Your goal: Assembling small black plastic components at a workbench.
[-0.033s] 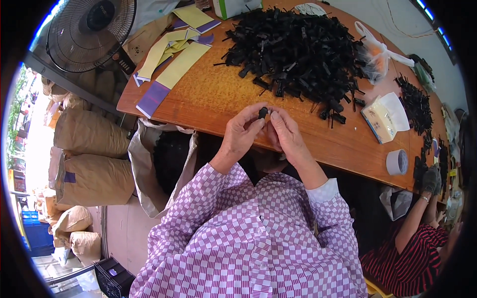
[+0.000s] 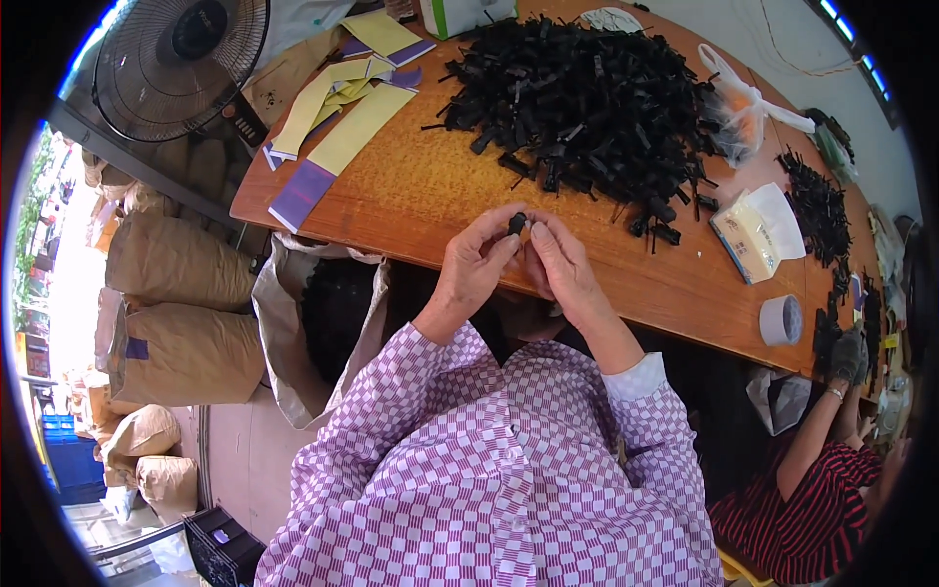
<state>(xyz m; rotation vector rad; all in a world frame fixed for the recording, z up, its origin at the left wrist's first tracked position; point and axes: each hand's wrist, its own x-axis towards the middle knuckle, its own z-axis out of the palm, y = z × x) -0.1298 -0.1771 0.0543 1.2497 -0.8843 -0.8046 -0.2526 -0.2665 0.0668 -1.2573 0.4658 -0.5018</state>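
My left hand (image 2: 474, 269) and my right hand (image 2: 565, 266) meet just over the near edge of the wooden table (image 2: 411, 196). Together their fingertips pinch a small black plastic part (image 2: 515, 223); most of it is hidden by the fingers. A large heap of similar black parts (image 2: 587, 98) lies on the table right behind my hands, with loose pieces scattered at its near edge. My sleeves are purple-and-white checked.
Yellow and purple sheets (image 2: 337, 117) lie at the table's left. A tissue pack (image 2: 748, 235), tape roll (image 2: 781, 320) and plastic bag (image 2: 736, 103) sit right. A person in a striped top (image 2: 802, 489) works at right. Fan (image 2: 181, 59), sacks (image 2: 171, 264), open bag (image 2: 333, 313).
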